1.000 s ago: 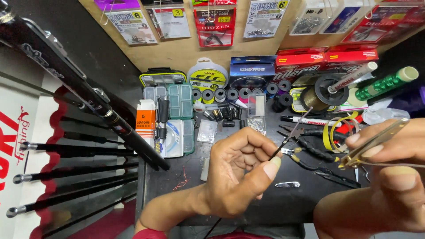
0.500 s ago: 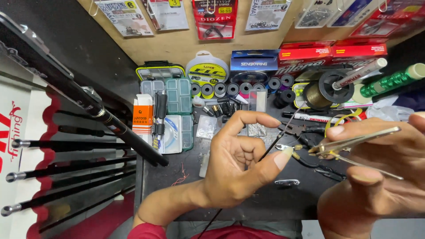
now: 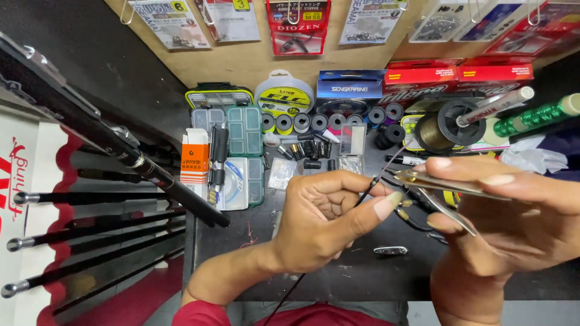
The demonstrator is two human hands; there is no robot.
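Cluttered with line spools and tackle boxes (image 3: 235, 154), the black desk (image 3: 362, 274) sat beneath hanging packets. Above it, the left hand (image 3: 323, 220) pinched a thin black rod tip (image 3: 367, 188), and the right hand (image 3: 513, 217) gripped metal pliers (image 3: 450, 184) just beside that tip.

Place: I see a fishing tackle workbench, maybe inside a tackle shop.
Wall above the black worktop (image 3: 362, 271): hanging packets of hooks (image 3: 296, 24) on a wooden board.
On the worktop, at its far edge: line spools (image 3: 284, 96), a tackle box (image 3: 232, 130), small parts.
Left of the worktop: fishing rods (image 3: 90, 199) on a rack.
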